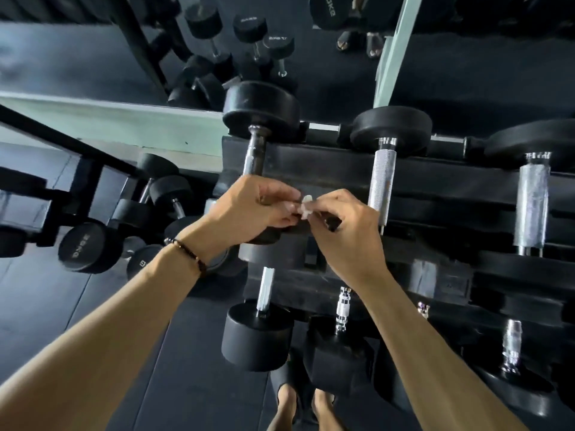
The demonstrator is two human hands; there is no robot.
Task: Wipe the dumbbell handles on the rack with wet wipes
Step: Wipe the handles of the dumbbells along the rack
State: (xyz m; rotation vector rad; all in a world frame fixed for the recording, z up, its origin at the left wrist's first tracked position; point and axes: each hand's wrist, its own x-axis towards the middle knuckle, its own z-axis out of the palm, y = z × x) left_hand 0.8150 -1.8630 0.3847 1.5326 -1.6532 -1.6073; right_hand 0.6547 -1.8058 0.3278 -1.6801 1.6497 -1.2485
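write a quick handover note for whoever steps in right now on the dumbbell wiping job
Left hand and right hand both pinch a small white wet wipe between them, above the rack's top tier.
Right hand also seems to hold a dark object, possibly the wipe packet.
Nearest handles: dark worn one, knurled chrome one.
Wipe touches no handle; whether any is already wiped cannot be told.

A dark rubber floor [130,353] with faint tile seams fills the lower part of the view. Behind runs a wall mirror [466,66] in a pale green frame [109,112], reflecting dim black surfaces. A black metal frame [62,144] crosses at left. Lighting is low and bluish.
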